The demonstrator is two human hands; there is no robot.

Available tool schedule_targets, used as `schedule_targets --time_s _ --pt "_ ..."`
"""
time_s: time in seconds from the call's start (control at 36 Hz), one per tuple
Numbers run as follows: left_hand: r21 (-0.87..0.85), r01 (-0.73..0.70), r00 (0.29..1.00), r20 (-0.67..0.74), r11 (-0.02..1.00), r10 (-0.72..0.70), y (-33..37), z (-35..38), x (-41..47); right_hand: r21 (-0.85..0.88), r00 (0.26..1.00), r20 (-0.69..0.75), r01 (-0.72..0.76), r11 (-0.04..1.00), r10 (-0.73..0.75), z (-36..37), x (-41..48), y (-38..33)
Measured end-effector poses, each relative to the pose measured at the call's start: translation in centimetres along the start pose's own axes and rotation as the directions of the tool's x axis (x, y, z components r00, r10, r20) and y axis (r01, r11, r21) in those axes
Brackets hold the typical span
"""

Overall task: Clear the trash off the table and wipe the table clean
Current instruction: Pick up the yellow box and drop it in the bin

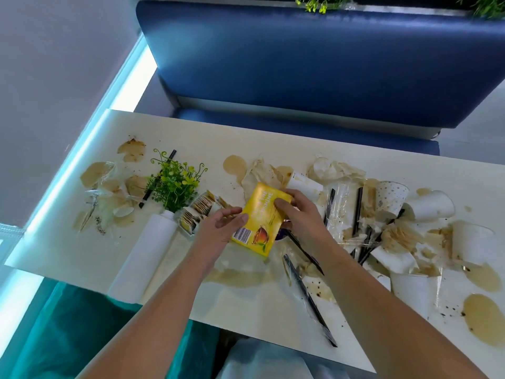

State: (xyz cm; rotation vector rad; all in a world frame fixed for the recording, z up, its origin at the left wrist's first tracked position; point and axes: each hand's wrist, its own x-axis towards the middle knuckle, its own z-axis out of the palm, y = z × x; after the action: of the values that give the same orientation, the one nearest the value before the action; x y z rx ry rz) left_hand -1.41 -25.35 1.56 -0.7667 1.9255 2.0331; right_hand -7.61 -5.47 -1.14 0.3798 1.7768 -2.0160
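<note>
A yellow tea box with a mango picture and a barcode is lifted just above the pale table. My right hand grips its far right edge. My left hand has its thumb on the box's near left corner, fingers spread. Brown spills stain the table. To the right lie several white paper cups, crumpled stained napkins, black straws and torn plastic wrap.
A small white vase with green artificial plant stands left of the box beside a holder of tea bags. A white paper roll lies at the near edge. A blue bench is beyond, a teal bag below left.
</note>
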Motion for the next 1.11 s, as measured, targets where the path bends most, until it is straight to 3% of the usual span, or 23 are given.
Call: schedule_targets --time_s 0.28,0.53,0.83,1.11 --pt "-0.154 -0.006 0.980 -0.196 0.988 -0.025 -0.7 -4.3 -2.4 0.172 0.998 -0.047 -0.033 0.985 0.041 4.3 -0.8 0.6" --pt "-0.243 -0.026 0.922 -0.380 0.970 -0.070 -4.0 -10.8 -5.1 0.112 0.997 0.053 -0.068 0.991 0.062 11.2 -3.8 3.8" --pt "-0.224 -0.103 0.842 -0.539 0.969 -0.035 -7.2 -21.2 -9.7 -0.267 0.984 0.176 0.041 0.963 0.007 21.0 -8.2 7.2" --pt "-0.300 -0.171 0.753 -0.654 0.939 -0.072 -11.5 -31.1 -16.1 -0.529 0.920 0.368 0.090 0.844 0.132 30.1 -13.4 12.6"
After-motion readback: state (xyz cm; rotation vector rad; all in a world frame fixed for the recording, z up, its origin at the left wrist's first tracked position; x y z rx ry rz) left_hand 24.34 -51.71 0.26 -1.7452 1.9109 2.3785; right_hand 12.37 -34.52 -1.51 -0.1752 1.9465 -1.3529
